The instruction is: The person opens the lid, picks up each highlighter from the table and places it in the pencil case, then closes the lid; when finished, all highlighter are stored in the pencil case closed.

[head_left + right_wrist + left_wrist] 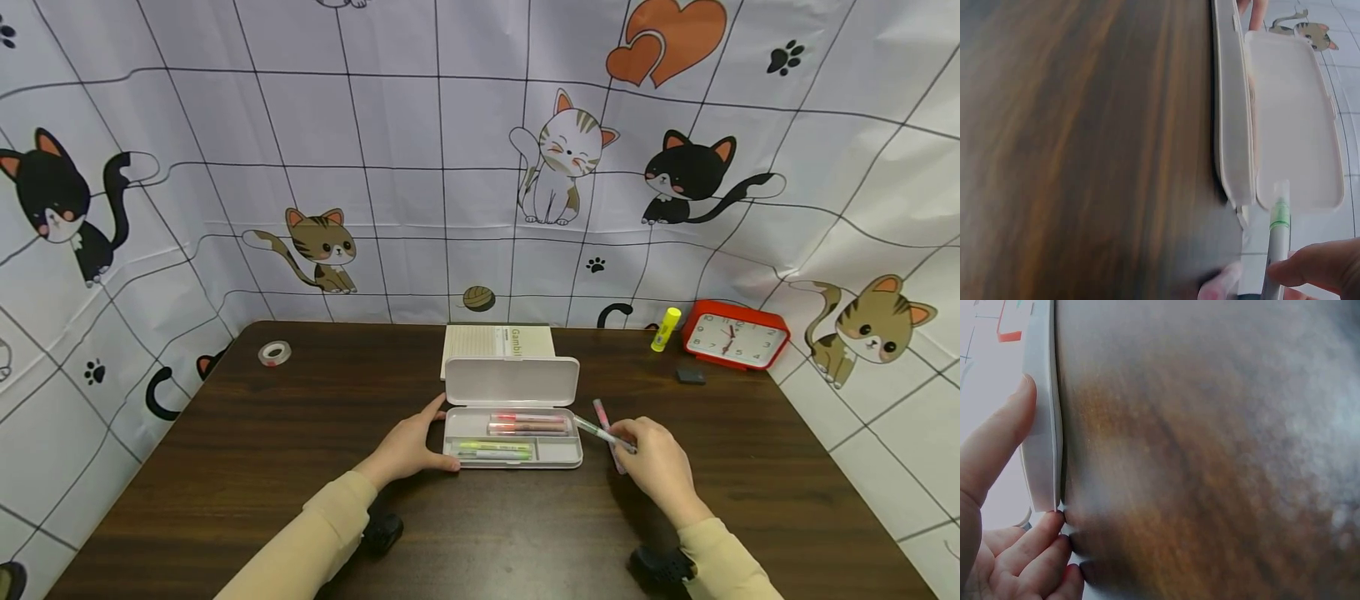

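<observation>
A white pencil case lies with its lid raised. Pink pens lie in its back compartment, and pens with yellow-green and green parts in the front one. My left hand grips the case's left end, thumb at the front, fingers round toward the back; in the left wrist view the thumb touches the wall. My right hand pinches a white pen with a green band, its clear-capped end pointing at the case's right side. A pink pen lies on the table beneath that hand.
Behind the case is a cream book or pad. A tape roll sits back left. At back right stand a yellow tube and a red clock, with a small dark block before them. A cat-print sheet hangs around the wooden table.
</observation>
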A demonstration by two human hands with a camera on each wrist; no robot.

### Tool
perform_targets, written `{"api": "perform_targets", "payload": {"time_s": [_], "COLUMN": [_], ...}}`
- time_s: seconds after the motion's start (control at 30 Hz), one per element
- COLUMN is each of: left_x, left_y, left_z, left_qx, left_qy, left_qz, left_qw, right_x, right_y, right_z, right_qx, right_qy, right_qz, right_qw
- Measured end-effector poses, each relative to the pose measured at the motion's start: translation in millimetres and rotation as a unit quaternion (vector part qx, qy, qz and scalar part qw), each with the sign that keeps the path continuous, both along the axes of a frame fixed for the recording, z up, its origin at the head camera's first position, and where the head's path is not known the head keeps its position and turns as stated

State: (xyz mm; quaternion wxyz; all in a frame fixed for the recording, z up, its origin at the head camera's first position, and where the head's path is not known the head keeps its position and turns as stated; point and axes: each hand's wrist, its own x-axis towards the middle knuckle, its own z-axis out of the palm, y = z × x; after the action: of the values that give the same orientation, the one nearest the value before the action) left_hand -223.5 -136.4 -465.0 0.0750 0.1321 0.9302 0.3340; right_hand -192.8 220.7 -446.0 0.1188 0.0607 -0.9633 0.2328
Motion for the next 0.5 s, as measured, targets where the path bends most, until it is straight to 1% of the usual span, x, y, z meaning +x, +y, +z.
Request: {"api": "perform_targets", "payload": {"time_s": [0.2, 0.5], "left_x": [-1.2, -1.6], "left_y": [-1, 0], "left_z": [-2.0, -2.9], "left_qx": [-0.001, -0.002], "left_qy": [-0.001, 0.000], "left_qz": [0.002, 0.003], "left_qw": [1.0000, 1.0000], "right_x": [-4.1, -6.8], "right_y": [-13, -34], "right_z": [0.1, -0.6], "right_qx": [0.012, 0.011], "right_qy": [0.014, 0.033], "right_qz": [0.024, 0.056], "right_qw": [1.000, 0.998]}}
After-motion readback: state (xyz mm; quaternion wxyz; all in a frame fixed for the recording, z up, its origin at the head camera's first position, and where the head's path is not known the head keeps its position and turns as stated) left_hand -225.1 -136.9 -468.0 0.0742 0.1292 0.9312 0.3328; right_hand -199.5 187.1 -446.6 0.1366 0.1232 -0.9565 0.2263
